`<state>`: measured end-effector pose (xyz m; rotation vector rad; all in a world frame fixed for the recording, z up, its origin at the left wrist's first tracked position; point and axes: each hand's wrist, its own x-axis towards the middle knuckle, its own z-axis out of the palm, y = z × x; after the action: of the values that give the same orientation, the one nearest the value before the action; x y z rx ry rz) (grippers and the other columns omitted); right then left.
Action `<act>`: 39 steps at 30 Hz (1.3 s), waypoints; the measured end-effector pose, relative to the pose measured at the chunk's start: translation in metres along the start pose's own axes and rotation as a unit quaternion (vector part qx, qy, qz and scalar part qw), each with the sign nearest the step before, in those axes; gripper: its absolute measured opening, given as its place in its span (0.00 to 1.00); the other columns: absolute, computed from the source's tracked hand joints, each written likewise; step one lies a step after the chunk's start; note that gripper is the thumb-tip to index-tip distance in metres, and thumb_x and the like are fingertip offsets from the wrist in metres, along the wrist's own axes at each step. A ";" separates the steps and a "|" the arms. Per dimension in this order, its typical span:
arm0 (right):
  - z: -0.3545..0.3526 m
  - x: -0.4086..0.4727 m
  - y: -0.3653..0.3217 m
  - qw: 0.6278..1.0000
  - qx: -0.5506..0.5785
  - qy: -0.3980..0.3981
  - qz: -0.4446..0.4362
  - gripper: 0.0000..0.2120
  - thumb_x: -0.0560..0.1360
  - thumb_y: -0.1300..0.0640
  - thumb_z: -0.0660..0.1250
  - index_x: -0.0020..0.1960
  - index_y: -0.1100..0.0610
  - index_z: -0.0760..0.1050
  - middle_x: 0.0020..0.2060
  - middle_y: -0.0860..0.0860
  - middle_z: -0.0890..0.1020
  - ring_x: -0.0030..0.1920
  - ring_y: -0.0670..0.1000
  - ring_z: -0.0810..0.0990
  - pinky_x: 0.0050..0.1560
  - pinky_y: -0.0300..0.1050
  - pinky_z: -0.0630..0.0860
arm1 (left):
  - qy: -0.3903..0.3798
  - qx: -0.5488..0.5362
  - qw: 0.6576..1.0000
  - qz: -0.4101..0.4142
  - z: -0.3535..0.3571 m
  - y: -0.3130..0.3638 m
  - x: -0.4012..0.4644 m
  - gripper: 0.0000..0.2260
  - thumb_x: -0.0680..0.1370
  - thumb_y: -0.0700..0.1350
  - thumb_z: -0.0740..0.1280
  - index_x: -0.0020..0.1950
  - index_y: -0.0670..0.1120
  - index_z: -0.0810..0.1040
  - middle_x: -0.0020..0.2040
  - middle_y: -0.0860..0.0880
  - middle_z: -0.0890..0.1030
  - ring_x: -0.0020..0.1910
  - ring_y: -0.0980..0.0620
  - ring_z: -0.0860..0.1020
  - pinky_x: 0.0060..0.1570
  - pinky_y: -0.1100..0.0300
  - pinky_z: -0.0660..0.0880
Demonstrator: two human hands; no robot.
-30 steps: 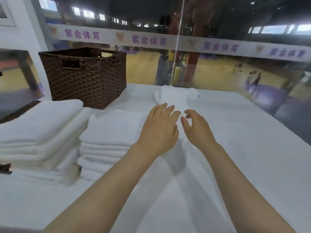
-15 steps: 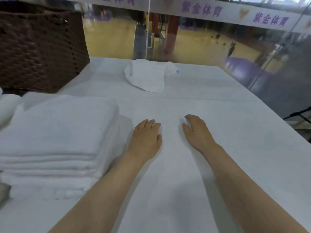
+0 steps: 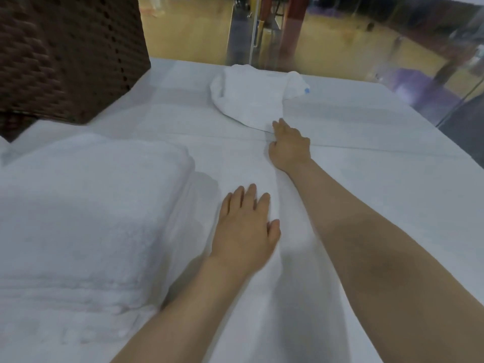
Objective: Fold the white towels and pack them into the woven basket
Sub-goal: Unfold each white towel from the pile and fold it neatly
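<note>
Since the earlier frame, the right hand (image 3: 289, 145) has reached forward from beside the left to the far edge of the flat towel (image 3: 340, 205), while the left hand (image 3: 245, 229) has stayed low on the cloth. Right fingers (image 3: 279, 127) curl at the near corner of the crumpled towel (image 3: 248, 100); whether they pinch that corner or the flat towel's edge cannot be told. Left fingers (image 3: 248, 197) lie straight and close together, thumb set apart, palm pressed flat on the flat towel. Both forearms are bare and run back toward the viewer, the right one stretched well beyond the left. The flat towel covers the table (image 3: 183, 82) in front of the person, its far edge showing as a line through the right hand. The crumpled towel sits just beyond that edge, a small blue tag (image 3: 306, 90) at its right end. A stack (image 3: 86, 218) of folded towels stands just left of the left hand. The basket (image 3: 65, 53), dark brown and woven, stands at far left behind the stack. Glass and a blurred hall floor lie beyond the table.
</note>
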<state>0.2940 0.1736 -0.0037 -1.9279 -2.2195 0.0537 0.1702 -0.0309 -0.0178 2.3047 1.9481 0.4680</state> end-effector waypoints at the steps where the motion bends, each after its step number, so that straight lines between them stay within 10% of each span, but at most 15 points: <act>1: 0.001 0.003 0.001 1.000 -0.007 0.005 0.001 0.24 0.80 0.54 0.54 0.76 0.53 0.62 0.75 0.52 0.65 0.70 0.55 0.67 0.67 0.53 0.63 | 0.001 0.003 1.000 0.001 0.000 0.000 0.000 0.26 0.75 0.55 0.53 0.66 0.44 0.76 0.68 0.39 0.75 0.66 0.37 0.73 0.67 0.43 0.68; 8: 0.003 -0.017 0.001 0.992 0.090 0.093 0.004 0.13 0.77 0.60 0.58 0.55 0.62 0.78 0.49 0.58 0.81 0.54 0.59 0.76 0.52 0.54 0.75 | -0.019 0.012 1.000 0.007 -0.003 -0.001 0.000 0.25 0.74 0.55 0.54 0.64 0.44 0.77 0.66 0.40 0.76 0.64 0.38 0.75 0.64 0.44 0.71; 13: 0.001 -0.056 0.008 0.987 0.107 0.113 -0.041 0.10 0.76 0.61 0.60 0.51 0.63 0.77 0.52 0.57 0.81 0.61 0.60 0.73 0.51 0.52 0.75 | -0.029 -0.008 0.999 0.010 -0.009 0.001 -0.004 0.29 0.76 0.57 0.47 0.73 0.46 0.68 0.75 0.41 0.66 0.73 0.39 0.64 0.73 0.46 0.58; 19: -0.006 -0.119 0.017 0.984 0.089 0.120 -0.097 0.05 0.73 0.60 0.60 0.41 0.61 0.72 0.30 0.53 0.75 0.32 0.55 0.73 0.35 0.45 0.63 | -0.029 -0.044 0.998 0.021 -0.010 -0.002 -0.006 0.28 0.82 0.55 0.55 0.79 0.46 0.54 0.79 0.45 0.54 0.78 0.46 0.53 0.76 0.52 0.47; 31: -0.023 -0.254 0.021 0.973 0.138 0.136 -0.123 0.09 0.74 0.63 0.61 0.51 0.59 0.79 0.41 0.52 0.82 0.41 0.53 0.77 0.49 0.46 0.73 | -0.018 -0.118 0.979 0.165 -0.014 -0.003 -0.028 0.24 0.76 0.63 0.63 0.65 0.50 0.76 0.72 0.55 0.70 0.70 0.57 0.67 0.62 0.65 0.64; 39: -0.028 -0.297 0.022 0.971 0.180 0.118 -0.101 0.11 0.73 0.60 0.58 0.49 0.54 0.78 0.39 0.47 0.82 0.42 0.51 0.76 0.55 0.44 0.73 | 0.041 -0.127 0.969 0.208 -0.013 0.008 -0.046 0.12 0.75 0.61 0.67 0.52 0.55 0.77 0.46 0.64 0.71 0.45 0.65 0.69 0.38 0.74 0.63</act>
<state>0.3586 -0.1177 -0.0179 -1.4347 -2.0657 0.1738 0.1672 -0.0788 -0.0118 2.5451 1.3237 0.8051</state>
